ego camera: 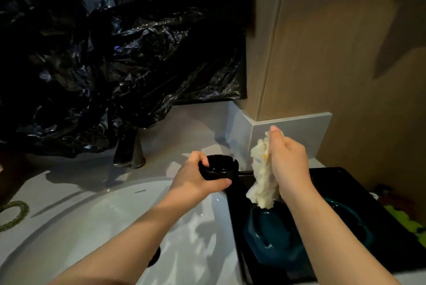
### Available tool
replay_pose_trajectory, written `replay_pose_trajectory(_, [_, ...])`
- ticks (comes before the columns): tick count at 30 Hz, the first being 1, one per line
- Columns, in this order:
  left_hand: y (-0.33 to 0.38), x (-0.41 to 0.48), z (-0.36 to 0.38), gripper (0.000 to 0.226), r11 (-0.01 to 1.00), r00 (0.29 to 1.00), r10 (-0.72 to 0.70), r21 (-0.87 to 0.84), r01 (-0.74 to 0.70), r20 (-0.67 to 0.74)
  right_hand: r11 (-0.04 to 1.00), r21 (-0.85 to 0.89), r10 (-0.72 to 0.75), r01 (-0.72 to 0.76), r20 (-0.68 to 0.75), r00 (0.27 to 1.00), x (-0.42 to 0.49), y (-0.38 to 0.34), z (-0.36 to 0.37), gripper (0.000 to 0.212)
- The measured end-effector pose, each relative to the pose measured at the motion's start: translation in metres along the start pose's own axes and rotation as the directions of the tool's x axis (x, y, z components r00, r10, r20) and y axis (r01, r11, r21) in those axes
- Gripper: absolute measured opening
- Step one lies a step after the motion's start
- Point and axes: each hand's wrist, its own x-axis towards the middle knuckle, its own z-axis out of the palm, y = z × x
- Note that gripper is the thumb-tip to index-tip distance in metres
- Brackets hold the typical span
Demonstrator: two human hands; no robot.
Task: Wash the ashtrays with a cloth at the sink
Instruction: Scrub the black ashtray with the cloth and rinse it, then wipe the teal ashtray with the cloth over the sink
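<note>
Dim light falls on a pale counter (189,128) with a white sink (69,227) set into it and a crumpled black plastic bag (115,54) draped over the far wall. The left hand (196,176) grips a black ashtray (221,167) by its side wall, mouth up, above the sink's far right rim. Just right of it, the right hand (288,162) clutches a pale cloth (262,178), which hangs lengthwise downward. So the ashtray lies directly left of the cloth, and wiping it likely calls for a short leftward reach. The cloth's lower end meets or hovers over a teal ashtray (272,238) in a black tray (345,183); which is unclear. The right forearm covers part of that ashtray. The bag hides the top of the faucet (130,153), and no running water can be made out.
</note>
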Motion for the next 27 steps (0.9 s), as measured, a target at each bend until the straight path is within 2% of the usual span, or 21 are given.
replay_pose_trajectory(5, [-0.003,0.024,0.051,0.053,0.995,0.997,-0.05,0.094,0.045,0.061,0.994,-0.051,0.094,-0.099,-0.084,0.992,0.007,0.02,-0.039,0.053])
replay_pose_trajectory(13, [-0.017,0.032,0.087,0.048,0.943,0.987,-0.086,0.33,0.037,0.137,0.977,-0.131,0.16,-0.166,-0.056,0.986,0.004,0.043,-0.056,0.052])
replay_pose_trajectory(17, [-0.017,0.033,0.089,0.054,0.908,0.98,-0.085,0.42,0.002,0.179,0.974,-0.156,0.162,-0.166,-0.037,0.986,0.004,0.051,-0.055,0.05])
replay_pose_trajectory(21, [-0.015,0.033,0.089,0.07,0.829,0.958,-0.087,0.553,-0.083,0.275,0.971,-0.186,0.151,-0.152,-0.019,0.988,0.003,0.057,-0.054,0.047])
replay_pose_trajectory(24, [-0.007,0.026,0.083,0.064,0.843,0.952,-0.104,0.534,-0.07,0.288,0.959,-0.257,0.121,-0.121,-0.017,0.993,-0.004,0.06,-0.057,0.045])
replay_pose_trajectory(27, [0.003,0.01,0.073,0.037,0.923,0.978,-0.077,0.385,-0.005,0.196,0.896,-0.441,0.042,-0.053,-0.033,0.999,-0.017,0.059,-0.064,0.045])
